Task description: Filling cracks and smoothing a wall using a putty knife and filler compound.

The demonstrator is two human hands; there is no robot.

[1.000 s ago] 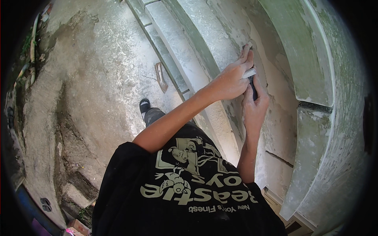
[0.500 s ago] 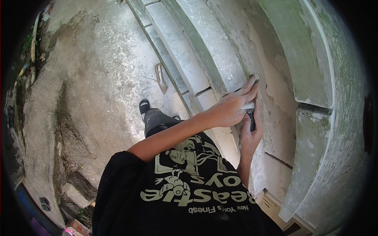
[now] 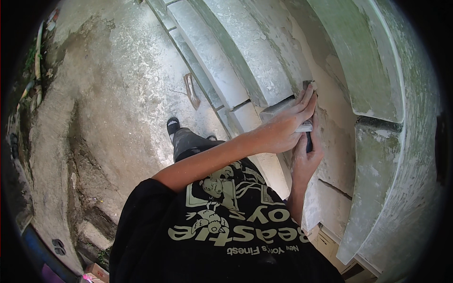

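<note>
My right hand (image 3: 304, 160) is closed round the black handle of a tool (image 3: 309, 141) that has a pale, dusty head (image 3: 306, 126). My left hand (image 3: 285, 125) reaches across from the left and lies over the same tool, fingers close together and stretched toward its far end, where a small dark edge shows by the fingertips. Both hands are against the side of a curved, plastered step-like ledge (image 3: 278, 61). My fingers hide most of the tool, so its exact kind cannot be made out. White dust coats both hands.
Pale green curved slabs (image 3: 375, 155) with a dark gap stand on the right. A worn concrete floor (image 3: 118, 85) spreads to the left, with a flat wooden-looking piece (image 3: 191, 92) lying on it. Dark sandals (image 3: 58, 247), pipes (image 3: 38, 61) and rubble (image 3: 96, 233) lie farther left.
Both hands have slid slightly to the right with the tool, the left fingertips also a little farther away. A dark gap beside the left hand shows more now.
</note>
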